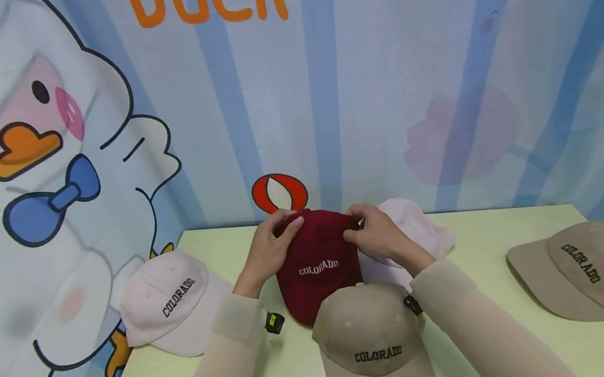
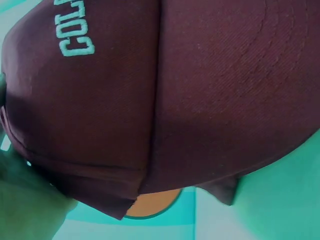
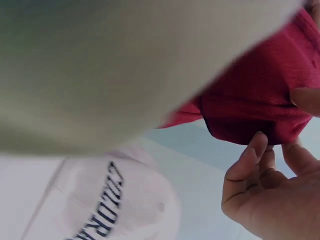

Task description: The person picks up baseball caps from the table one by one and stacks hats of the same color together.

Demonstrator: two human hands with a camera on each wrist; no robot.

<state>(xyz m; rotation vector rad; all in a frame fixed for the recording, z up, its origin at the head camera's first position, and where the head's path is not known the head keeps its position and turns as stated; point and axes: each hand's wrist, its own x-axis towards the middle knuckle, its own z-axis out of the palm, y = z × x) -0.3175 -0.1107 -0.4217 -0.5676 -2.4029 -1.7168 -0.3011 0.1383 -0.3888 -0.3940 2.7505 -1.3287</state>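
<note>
Both hands hold a dark red baseball cap (image 1: 316, 251) with white COLORADO lettering, its brim pointing toward the person. On the cap's left side, my left hand (image 1: 270, 245) grips the crown with the thumb on top. The right hand (image 1: 381, 232) pinches the cap's right edge; in the right wrist view its thumb and fingers (image 3: 245, 167) lie about the red fabric. The left wrist view is filled by the red cap's front and brim (image 2: 235, 90). Close in front of it sits a beige cap (image 1: 369, 329), partly covering the red brim.
A pale pink cap (image 1: 172, 300) lies at the left of the light table (image 1: 490, 291). Behind the right hand is another pale cap (image 1: 413, 223), partly hidden. A second beige cap (image 1: 601, 274) lies at the right edge. A printed cloth backdrop (image 1: 368, 83) hangs behind.
</note>
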